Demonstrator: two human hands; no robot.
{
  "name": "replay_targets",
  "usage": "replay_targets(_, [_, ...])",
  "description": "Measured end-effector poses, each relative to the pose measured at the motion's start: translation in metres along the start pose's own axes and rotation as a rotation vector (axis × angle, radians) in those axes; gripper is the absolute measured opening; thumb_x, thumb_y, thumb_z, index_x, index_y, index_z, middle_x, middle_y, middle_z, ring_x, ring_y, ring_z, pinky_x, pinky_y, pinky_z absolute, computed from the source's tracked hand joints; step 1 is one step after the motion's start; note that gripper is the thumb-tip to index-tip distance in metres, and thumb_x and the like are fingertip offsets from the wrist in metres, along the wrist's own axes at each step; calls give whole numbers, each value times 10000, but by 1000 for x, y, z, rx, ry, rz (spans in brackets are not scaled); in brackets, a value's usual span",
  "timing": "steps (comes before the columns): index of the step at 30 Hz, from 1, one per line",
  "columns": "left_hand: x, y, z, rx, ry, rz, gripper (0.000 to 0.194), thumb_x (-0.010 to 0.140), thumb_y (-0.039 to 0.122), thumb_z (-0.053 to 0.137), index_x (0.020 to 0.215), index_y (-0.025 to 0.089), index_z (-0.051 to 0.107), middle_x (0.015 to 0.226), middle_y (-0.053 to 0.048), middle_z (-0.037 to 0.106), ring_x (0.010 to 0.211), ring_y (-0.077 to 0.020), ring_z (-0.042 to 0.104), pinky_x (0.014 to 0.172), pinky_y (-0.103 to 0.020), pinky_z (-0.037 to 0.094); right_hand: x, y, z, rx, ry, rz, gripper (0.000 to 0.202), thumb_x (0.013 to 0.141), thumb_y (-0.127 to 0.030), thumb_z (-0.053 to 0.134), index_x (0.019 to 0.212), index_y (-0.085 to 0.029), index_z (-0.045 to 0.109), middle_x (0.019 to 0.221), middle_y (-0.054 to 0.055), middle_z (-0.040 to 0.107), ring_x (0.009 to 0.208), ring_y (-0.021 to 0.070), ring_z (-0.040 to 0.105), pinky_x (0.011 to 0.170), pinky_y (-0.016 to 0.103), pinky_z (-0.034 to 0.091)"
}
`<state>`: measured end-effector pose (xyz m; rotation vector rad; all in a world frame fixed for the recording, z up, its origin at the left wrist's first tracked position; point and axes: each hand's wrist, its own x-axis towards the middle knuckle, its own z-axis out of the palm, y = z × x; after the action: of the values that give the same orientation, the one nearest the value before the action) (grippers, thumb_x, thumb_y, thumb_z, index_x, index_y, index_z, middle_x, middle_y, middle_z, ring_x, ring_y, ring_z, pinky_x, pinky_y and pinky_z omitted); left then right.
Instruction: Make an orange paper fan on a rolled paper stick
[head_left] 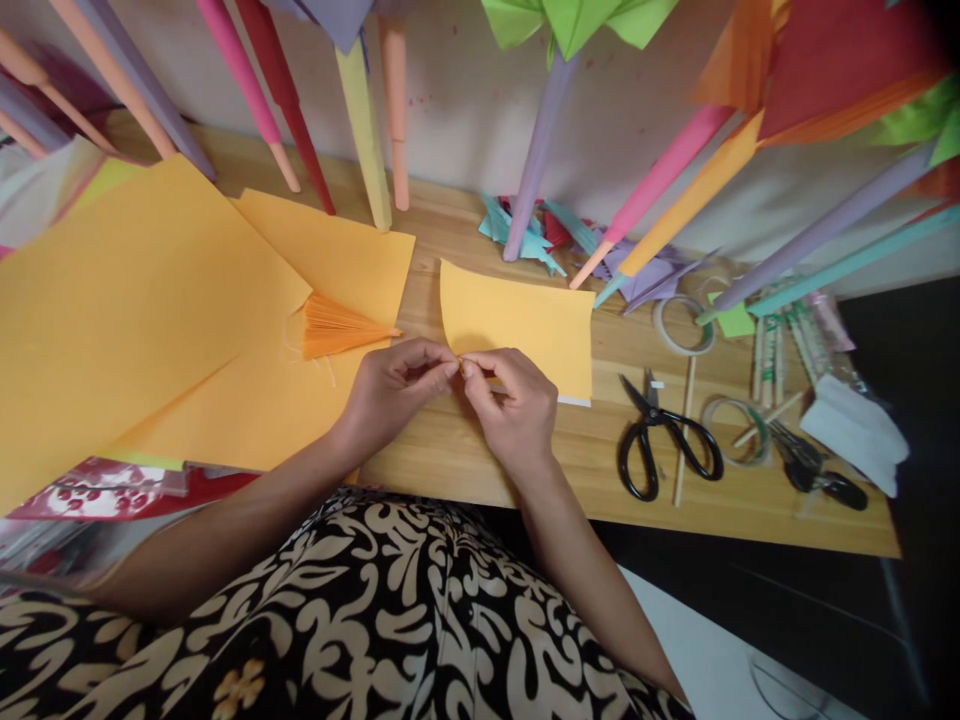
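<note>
L hand [401, 393] and R hand [514, 400] together, thumb + index of each pinched on a tiny orange bit [460, 365] btwn the fingertips. Too small to ID, can't tell its long axis. R hand is over the near edge of the small yellow sheet [525, 315], long axis approx L-R; R hand nearer.

Key relation: orange pleated fan [337, 328] lies just L of L hand, long axis approx L-R, narrow tip twd the hands; L hand nearer. Fan's on the large yellow sheets [150, 300].

Farther R on the table [592, 470]: black scissors [654, 413], handles twd person, blades away; wooden stick [690, 380] passes under a handle; tape rolls [686, 350] nearby. Colored stems [540, 160] along the back.
</note>
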<state>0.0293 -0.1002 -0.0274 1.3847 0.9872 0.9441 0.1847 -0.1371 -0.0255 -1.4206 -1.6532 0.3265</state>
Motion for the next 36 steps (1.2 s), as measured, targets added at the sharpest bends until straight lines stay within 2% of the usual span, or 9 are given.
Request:
replay_targets(10, [0, -4, 0, 54, 45, -18, 103, 838, 284, 727, 846, 181, 738, 793, -22, 731, 743, -134, 659, 715, -240, 522, -1, 1, 2, 20, 4, 31, 138, 929, -202, 603, 870, -214, 727, 800, 17, 752, 728, 145, 680, 684, 288, 542])
replay_targets(16, [-1, -7, 1, 112, 69, 24, 125, 821, 288, 720, 878, 177, 731, 851, -39, 751, 773, -151, 678, 752, -268, 543, -2, 1, 2, 14, 2, 63, 136, 915, -190, 605, 865, -219, 728, 803, 12, 752, 731, 145, 683, 685, 292, 552])
replay_targets(24, [0, -4, 2, 179, 72, 38, 77, 830, 228, 647, 775, 179, 669, 724, -8, 670, 673, -119, 601, 632, -240, 481, -4, 3, 5, -33, -6, -25, 153, 927, -185, 597, 834, -213, 715, 771, 23, 737, 714, 147, 656, 647, 290, 531])
replay_targets(36, [5, -5, -1, -38, -5, -41, 129, 807, 256, 700, 740, 166, 638, 692, 7, 631, 644, -97, 566, 609, -217, 455, -2, 0, 3, 34, -19, 51, 142, 917, -175, 591, 843, -212, 706, 779, 10, 734, 729, 137, 663, 678, 277, 515])
